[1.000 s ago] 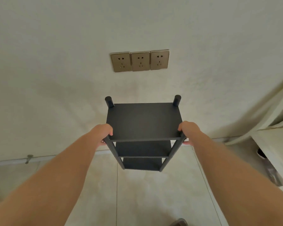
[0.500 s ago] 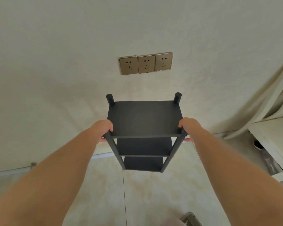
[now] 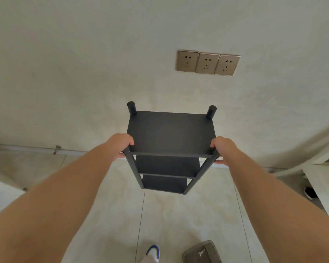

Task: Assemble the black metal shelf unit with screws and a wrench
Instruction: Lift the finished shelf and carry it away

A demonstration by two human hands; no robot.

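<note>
Shelf unit (image 3: 170,141) upright near the wall (image 3: 84,73), three boards visibly empty, my left hand (image 3: 122,146) and right hand (image 3: 223,149) each curled round a near corner post to steady it, grey box (image 3: 201,252) on floor holding a small tool.

**Nothing to read out here**

Scanning for lettering, and there is none that can be read. The three wall sockets (image 3: 207,63) show only their pin holes, with no brand or rating legible on the plates. The black shelf unit (image 3: 170,133) carries no label, sticker or number on its top panel. Down at the bottom edge, the grey case (image 3: 201,252) on the floor bears a small pale mark, too small to tell whether it is a logo or lettering.
</note>
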